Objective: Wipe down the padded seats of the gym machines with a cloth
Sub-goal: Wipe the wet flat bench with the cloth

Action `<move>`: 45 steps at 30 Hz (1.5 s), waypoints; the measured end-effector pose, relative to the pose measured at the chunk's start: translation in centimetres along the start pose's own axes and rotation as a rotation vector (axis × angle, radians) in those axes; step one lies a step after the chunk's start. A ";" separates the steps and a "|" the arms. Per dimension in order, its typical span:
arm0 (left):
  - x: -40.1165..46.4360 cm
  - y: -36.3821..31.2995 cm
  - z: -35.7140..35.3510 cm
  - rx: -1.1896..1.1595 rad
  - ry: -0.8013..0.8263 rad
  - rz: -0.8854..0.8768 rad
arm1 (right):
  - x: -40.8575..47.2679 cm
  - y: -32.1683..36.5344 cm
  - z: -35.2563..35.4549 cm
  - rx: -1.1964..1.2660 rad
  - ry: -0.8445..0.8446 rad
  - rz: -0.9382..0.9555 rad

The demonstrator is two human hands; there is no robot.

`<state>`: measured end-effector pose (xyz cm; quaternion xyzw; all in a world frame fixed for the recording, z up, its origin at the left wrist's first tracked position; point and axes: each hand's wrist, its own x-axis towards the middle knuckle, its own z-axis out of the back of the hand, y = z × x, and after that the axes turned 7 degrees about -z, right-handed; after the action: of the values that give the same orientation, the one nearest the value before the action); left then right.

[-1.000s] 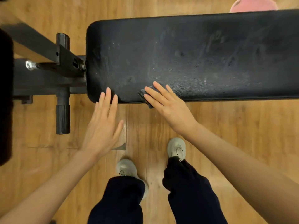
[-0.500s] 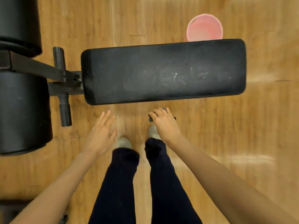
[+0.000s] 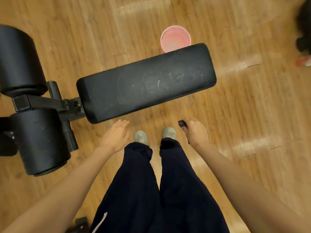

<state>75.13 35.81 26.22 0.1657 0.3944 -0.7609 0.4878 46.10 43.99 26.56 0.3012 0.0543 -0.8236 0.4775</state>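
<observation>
A long black padded bench seat [image 3: 146, 83] lies across the middle of the view, with faint smears on its top. My right hand [image 3: 196, 132] hangs below its right half, off the pad, closed around a small dark cloth [image 3: 182, 123] that pokes out past the fingers. My left hand [image 3: 116, 135] hovers just below the seat's near left corner, fingers loose and holding nothing. Neither hand touches the pad.
Two black roller pads [image 3: 38, 142] and a black metal frame [image 3: 50, 103] stand at the left. A pink bucket [image 3: 175, 39] sits on the wooden floor behind the seat. Another person's dark shape [image 3: 304, 31] shows at the far right edge. My legs and shoes stand below the bench.
My right hand lifted the cloth off the seat's near edge and drew back to the right. I stood up, so the bench looks smaller and turned. My left hand pulled away too.
</observation>
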 end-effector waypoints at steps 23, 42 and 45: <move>3.8 -24.2 -7.8 -0.162 -0.008 0.378 | 5.2 -25.6 14.6 0.413 0.061 -0.172; 27.4 -42.6 -1.5 -0.267 0.033 0.346 | 27.5 -36.6 31.7 -0.314 0.104 0.192; 31.7 -46.9 3.0 -0.272 -0.013 0.307 | 31.2 -39.2 35.5 -0.333 0.113 0.137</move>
<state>19.67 24.10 28.51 0.1515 0.4606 -0.6186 0.6183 -13.13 28.17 30.56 0.2667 0.1960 -0.7504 0.5721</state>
